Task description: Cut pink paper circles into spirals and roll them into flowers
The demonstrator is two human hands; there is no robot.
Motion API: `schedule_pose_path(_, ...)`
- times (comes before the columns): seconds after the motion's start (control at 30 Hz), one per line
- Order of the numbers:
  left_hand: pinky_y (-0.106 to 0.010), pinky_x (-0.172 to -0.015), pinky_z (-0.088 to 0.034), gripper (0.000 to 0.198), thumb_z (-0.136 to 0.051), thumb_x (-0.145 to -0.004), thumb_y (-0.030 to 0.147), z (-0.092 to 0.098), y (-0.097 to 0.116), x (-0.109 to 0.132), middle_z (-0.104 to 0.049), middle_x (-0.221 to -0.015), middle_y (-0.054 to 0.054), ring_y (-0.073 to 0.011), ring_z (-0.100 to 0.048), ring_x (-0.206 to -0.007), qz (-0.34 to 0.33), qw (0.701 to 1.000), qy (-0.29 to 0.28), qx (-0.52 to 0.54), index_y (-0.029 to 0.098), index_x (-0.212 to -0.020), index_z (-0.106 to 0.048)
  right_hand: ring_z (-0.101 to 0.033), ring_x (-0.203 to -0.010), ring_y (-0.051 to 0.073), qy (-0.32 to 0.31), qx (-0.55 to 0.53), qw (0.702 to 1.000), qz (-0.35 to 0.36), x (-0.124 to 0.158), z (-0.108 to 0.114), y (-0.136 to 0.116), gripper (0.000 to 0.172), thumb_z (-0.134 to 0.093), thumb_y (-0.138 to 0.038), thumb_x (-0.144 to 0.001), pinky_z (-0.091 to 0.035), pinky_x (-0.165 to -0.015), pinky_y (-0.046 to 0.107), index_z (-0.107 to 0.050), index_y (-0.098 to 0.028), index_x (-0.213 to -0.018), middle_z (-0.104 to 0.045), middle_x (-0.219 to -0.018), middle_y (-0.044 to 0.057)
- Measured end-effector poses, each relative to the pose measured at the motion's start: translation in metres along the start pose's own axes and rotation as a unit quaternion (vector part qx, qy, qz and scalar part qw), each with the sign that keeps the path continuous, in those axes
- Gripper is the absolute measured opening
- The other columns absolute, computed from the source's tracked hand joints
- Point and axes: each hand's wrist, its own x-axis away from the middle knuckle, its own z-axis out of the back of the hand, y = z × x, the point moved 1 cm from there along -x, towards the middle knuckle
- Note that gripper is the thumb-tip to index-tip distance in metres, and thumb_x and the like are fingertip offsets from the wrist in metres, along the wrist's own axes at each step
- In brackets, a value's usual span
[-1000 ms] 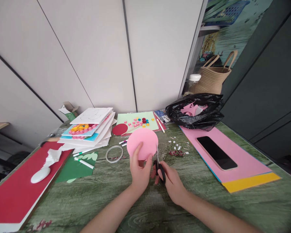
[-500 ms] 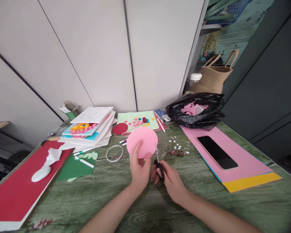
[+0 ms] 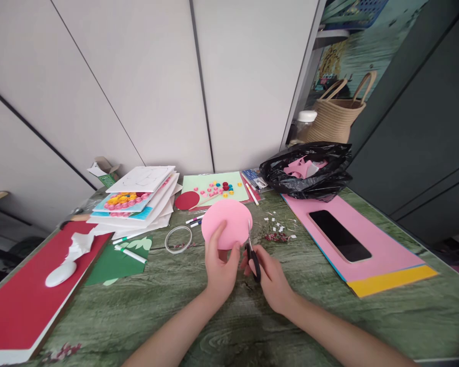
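Note:
A round piece of pink paper [image 3: 229,216] is held up over the middle of the table. My left hand [image 3: 221,265] grips its lower edge, with fingers lying against the near face and the thumb to the right. My right hand [image 3: 270,275] holds black-handled scissors [image 3: 254,260], fingers wrapped round the handles. The scissor blades point up and away and lie at the right edge of the paper. How far apart the blades are is hard to make out.
A tape roll [image 3: 178,239] lies left of the paper, near a green sheet [image 3: 118,267] with markers. A stack of pictures [image 3: 137,204] stands at the back left. To the right are a phone [image 3: 340,235] on pink sheets [image 3: 390,255] and a black plastic bag [image 3: 309,191] with pink scraps.
The pink paper has turned slightly and shifted a little to the right in view, along with the scissors. The whole view has also shifted slightly.

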Motion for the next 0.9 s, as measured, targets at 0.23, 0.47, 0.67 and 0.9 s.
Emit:
schedule_pose_path(0.23,-0.033,-0.096,-0.04,0.045,-0.057,-0.078,0.022,-0.0002,-0.0003,0.0006,-0.052,-0.127,-0.008,-0.0213,-0.046,-0.119,-0.007,1.0,-0.001,-0.009,0.022,-0.122,-0.049,-0.054,-0.069,0.016,0.003,0.016,1.0,0.003,0.0012,-0.0006,-0.0002,0.015,-0.036,-0.03,-0.091,-0.041,-0.064,0.027,-0.048,-0.02,-0.091,-0.06,-0.074,0.001)
schedule_pose_path(0.47,-0.034,-0.095,-0.041,0.042,-0.057,-0.078,0.024,0.0004,0.0001,-0.0004,-0.053,-0.125,-0.008,-0.022,-0.048,-0.118,-0.006,1.0,0.001,0.001,0.022,-0.12,-0.051,-0.054,-0.068,0.016,0.003,0.017,1.0,-0.002,0.0012,-0.0011,0.0004,0.016,-0.035,-0.03,-0.092,-0.041,-0.063,0.028,-0.048,-0.02,-0.092,-0.061,-0.076,0.002)
schedule_pose_path(0.67,-0.034,-0.096,-0.04,0.041,-0.056,-0.079,0.024,0.0011,0.0002,-0.0018,-0.052,-0.127,-0.009,-0.0221,-0.047,-0.118,-0.013,1.0,-0.001,0.007,0.021,-0.12,-0.05,-0.055,-0.068,0.016,-0.001,0.021,1.0,-0.005,0.0006,-0.0017,0.0019,0.017,-0.034,-0.031,-0.092,-0.041,-0.063,0.027,-0.048,-0.021,-0.091,-0.061,-0.075,0.002)
schedule_pose_path(0.9,-0.033,-0.096,-0.04,0.042,-0.055,-0.08,0.025,0.0021,0.0,-0.0017,-0.05,-0.129,-0.008,-0.0212,-0.045,-0.12,0.006,1.0,-0.004,0.023,0.022,-0.122,-0.048,-0.055,-0.067,0.016,-0.008,0.03,0.999,-0.012,0.0006,-0.0021,0.0021,0.017,-0.033,-0.029,-0.092,-0.041,-0.063,0.027,-0.047,-0.021,-0.091,-0.061,-0.075,0.002)
